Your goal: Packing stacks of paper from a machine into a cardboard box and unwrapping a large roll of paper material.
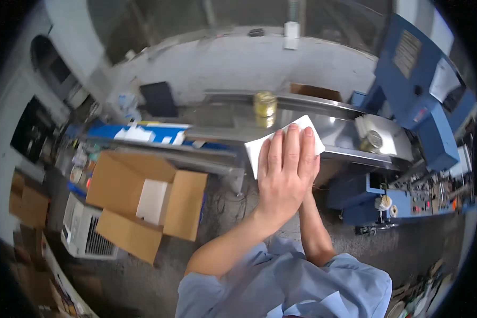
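left hand (283, 183) flat on white piece (254, 153)

A pale, marked wall (196, 74) spans the far side, with dark window panes (175, 16) above its ledge. On the left, a white side wall (10, 90) has a dark recess (29, 132). The dark grey concrete floor (159, 289) looks worn and stained. A long stainless-steel worktable (212, 116) runs left to right before the far wall, catching bright glints of light. At the right stands a tall blue machine (400, 79), with a blue tool bench (424, 206) nearer on that side.
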`<state>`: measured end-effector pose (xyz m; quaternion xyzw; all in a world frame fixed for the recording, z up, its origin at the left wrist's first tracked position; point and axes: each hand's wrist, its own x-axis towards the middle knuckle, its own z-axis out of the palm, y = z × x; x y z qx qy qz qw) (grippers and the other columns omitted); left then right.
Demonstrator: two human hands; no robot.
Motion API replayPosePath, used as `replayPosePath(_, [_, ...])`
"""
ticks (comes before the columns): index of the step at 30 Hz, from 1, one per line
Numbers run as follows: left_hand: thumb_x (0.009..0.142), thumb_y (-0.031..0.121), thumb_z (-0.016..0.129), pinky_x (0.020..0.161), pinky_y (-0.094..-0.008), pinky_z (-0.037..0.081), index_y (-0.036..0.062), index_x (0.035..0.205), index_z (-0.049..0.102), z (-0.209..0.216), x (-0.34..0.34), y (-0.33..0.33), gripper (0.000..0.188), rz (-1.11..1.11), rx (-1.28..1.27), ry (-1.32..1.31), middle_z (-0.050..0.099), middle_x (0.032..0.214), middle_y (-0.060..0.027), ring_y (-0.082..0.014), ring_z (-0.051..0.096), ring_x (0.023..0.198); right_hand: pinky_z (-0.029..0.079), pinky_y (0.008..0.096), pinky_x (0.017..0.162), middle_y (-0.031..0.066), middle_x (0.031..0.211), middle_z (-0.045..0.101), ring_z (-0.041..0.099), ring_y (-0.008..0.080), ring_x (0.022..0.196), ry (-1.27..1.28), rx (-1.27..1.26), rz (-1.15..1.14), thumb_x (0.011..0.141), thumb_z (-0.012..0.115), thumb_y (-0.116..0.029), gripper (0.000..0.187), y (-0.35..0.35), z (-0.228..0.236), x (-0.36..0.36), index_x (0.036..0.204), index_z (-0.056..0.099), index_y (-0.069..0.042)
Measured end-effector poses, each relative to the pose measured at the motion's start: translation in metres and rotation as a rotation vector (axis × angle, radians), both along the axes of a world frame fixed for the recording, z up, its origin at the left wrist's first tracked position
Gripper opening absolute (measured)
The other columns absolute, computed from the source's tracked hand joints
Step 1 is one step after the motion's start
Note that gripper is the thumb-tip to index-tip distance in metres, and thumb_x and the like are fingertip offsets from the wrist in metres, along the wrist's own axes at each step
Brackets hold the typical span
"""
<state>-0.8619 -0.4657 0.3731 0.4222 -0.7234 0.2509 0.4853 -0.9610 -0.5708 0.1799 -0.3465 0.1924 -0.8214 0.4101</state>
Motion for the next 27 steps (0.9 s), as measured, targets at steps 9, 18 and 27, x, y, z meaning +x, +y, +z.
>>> replayPosePath(9, [0.070, 0.013, 0.077, 0.090, -0.0441, 0.044, -0.0019, 0.127, 0.050, -0.002, 0.233, 0.047, 0.065, 0.290, 0.252, 0.171, 0.052, 0.126, -0.0201, -0.0358, 0.053, 0.110, 0.037, 0.0390, 0.105, 0.0132, 0.134, 0.050, 0.049, 0.0246, 0.123, 0.113, 0.016, 0.282, 0.092, 0.065, -0.037, 0.067, -0.003, 0.013, 0.203, 0.138, 0.038, 0.003])
replayPosePath(18, [0.069, 0.018, 0.085, 0.100, -0.0489, 0.041, -0.0038, 0.140, 0.039, -0.066, 0.465, 0.064, 0.087, 0.566, 0.043, 0.550, 0.046, 0.136, -0.0256, -0.0410, 0.050, 0.119, 0.045, 0.0302, 0.088, 0.0093, 0.116, 0.057, 0.055, 0.0166, 0.102, 0.577, 0.002, 0.376, 0.088, 0.061, -0.012, 0.048, -0.028, 0.036, 0.427, 0.131, 0.043, 0.003])
replayPosePath(27, [0.080, 0.010, 0.079, 0.099, -0.0357, 0.042, -0.0029, 0.139, 0.040, -0.179, 0.638, 0.024, 0.072, 0.754, 0.189, 1.112, 0.053, 0.127, -0.0165, -0.0229, 0.050, 0.119, 0.044, 0.0355, 0.098, 0.0127, 0.122, 0.058, 0.055, 0.0208, 0.112, 0.780, 0.026, 0.854, 0.080, 0.080, -0.025, 0.069, -0.097, -0.084, 0.678, 0.132, 0.045, 0.002])
